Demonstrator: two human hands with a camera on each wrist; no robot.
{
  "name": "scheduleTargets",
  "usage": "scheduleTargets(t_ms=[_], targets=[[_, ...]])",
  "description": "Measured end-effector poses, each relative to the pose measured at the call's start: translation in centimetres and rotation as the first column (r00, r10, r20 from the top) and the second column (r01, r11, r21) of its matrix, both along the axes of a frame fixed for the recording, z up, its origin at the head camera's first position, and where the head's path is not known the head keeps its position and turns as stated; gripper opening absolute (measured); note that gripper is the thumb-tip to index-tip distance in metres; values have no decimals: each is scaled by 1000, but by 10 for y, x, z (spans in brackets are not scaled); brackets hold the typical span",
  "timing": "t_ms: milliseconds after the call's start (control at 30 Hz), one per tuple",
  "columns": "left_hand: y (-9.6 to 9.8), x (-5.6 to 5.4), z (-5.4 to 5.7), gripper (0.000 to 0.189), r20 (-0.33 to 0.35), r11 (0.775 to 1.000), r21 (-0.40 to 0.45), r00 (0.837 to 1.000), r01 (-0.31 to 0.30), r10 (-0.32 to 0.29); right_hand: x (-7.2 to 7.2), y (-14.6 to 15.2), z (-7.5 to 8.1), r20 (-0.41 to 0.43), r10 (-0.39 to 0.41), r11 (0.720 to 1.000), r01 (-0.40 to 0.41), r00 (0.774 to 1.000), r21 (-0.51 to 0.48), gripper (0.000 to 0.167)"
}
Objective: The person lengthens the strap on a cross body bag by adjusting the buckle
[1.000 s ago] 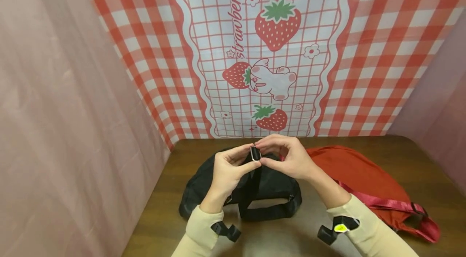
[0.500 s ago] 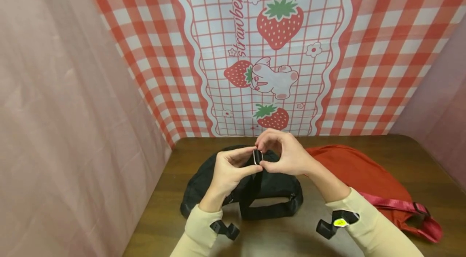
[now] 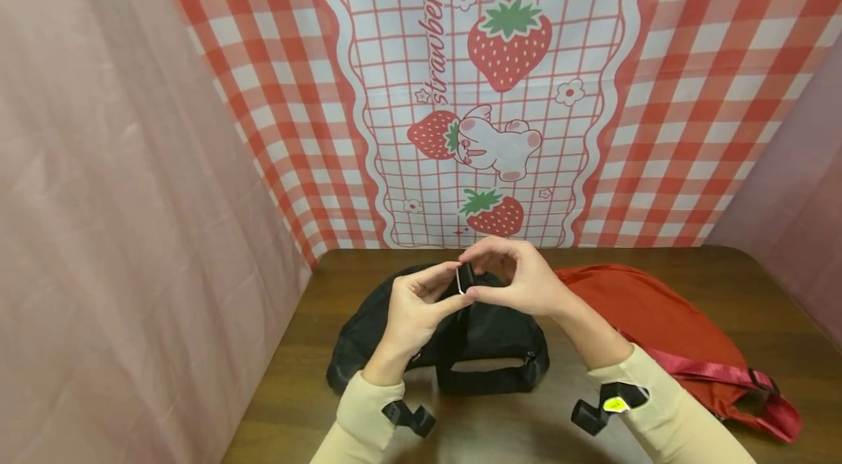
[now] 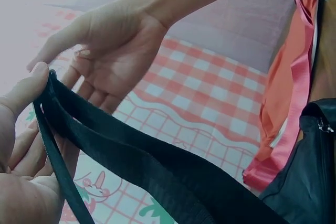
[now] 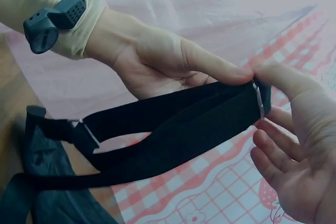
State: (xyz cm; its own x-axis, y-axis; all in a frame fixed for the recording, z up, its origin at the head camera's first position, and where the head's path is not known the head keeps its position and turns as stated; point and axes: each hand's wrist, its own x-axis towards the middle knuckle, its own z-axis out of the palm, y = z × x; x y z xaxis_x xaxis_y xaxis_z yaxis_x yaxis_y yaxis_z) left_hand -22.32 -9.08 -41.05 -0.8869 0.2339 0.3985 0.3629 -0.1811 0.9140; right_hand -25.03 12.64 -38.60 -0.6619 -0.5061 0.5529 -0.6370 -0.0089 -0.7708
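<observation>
Table: 1 | black bag: 1 | red bag: 1 | hands: 2, pinching 1 buckle

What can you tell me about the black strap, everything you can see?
The strap is flat, dark and smooth-edged, and looks like woven webbing. It is doubled into loose layers, slanting up from the bag. A silvery metal buckle sits at the raised end, with another metal bar farther down. The left hand and right hand pinch it around the buckle.
</observation>
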Motion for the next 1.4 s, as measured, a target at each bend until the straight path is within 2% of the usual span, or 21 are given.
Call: scheduleTargets(t_ms=[200, 300, 500, 667, 833, 933, 1067, 1233, 1333, 1400], targets=[[3, -2, -4, 47, 0, 1000, 20, 1000, -11, 11, 4, -1, 2, 27, -81, 993, 83, 996, -79, 33], [4, -2, -5, 45, 9, 999, -1, 999, -45, 45, 5, -2, 0, 58, -100, 987, 106, 993, -123, 33], [7, -2, -3, 45, 11, 999, 25, 999, -45, 45, 2, -2, -2, 73, -80, 993, 86, 994, -86, 33], [9, -3, -4, 47, 12, 999, 39, 1000, -16, 16, 3, 0, 1, 93, -73, 987, 85, 993, -136, 27], [9, -5, -8, 44, 36, 1000, 16, 999, -22, 22, 6, 1, 6, 97, -144, 974, 159, 985, -162, 27], [9, -6, -9, 44, 41, 999, 5, 999, -34, 34, 6, -1, 7, 96, -179, 973, 191, 979, -132, 33], [11, -6, -10, 45, 56, 999, 6, 998, -33, 33, 6, -4, 8, 112, -170, 980, 180, 979, -83, 37], [11, -7, -14, 44, 61, 999, 5, 997, -39, 39, 7, -4, 10, 152, -176, 973, 195, 973, -123, 35], [9, -8, -14, 44, 36, 998, 42, 998, -48, 46, 7, -3, 5, 166, -157, 976, 179, 974, -125, 43], [6, -8, -13, 43, 21, 996, 72, 998, -57, 56, 6, -3, -3, 177, -139, 983, 157, 974, -94, 50]])
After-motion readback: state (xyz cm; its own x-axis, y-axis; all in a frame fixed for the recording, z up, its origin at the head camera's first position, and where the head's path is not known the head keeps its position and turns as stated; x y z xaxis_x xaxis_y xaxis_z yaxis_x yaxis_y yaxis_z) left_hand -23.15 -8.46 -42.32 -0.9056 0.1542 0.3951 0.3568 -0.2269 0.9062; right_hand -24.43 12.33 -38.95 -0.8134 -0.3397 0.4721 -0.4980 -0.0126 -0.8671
